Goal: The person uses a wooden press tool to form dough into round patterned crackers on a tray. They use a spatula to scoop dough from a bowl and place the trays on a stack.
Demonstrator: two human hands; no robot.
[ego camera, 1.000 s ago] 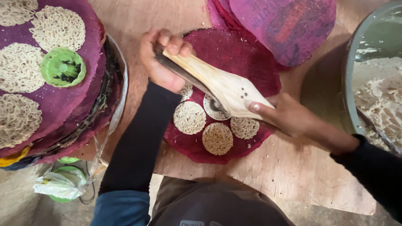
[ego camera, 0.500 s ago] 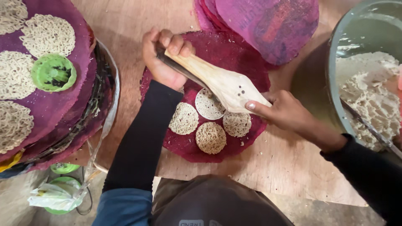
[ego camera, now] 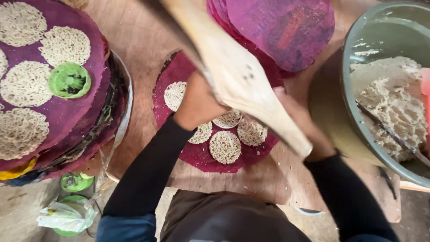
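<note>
While both hands, left hand (ego camera: 197,102) and right hand (ego camera: 301,127), clamp the wooden noodle press (ego camera: 237,76), fingers wrapped round it, it looks stiff and weighty above the fragile noodle discs (ego camera: 225,146).

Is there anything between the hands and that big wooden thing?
No. The left hand and the right hand both touch the long pale wooden press directly, with nothing visible between.

My left hand (ego camera: 197,105) sits mid-scene with its back to the camera, fingers curled out of sight, its black-sleeved forearm running down toward the near left. My right hand (ego camera: 300,123), partly hidden, lies just right of it, its dark-sleeved arm dropping away to the near right.
</note>
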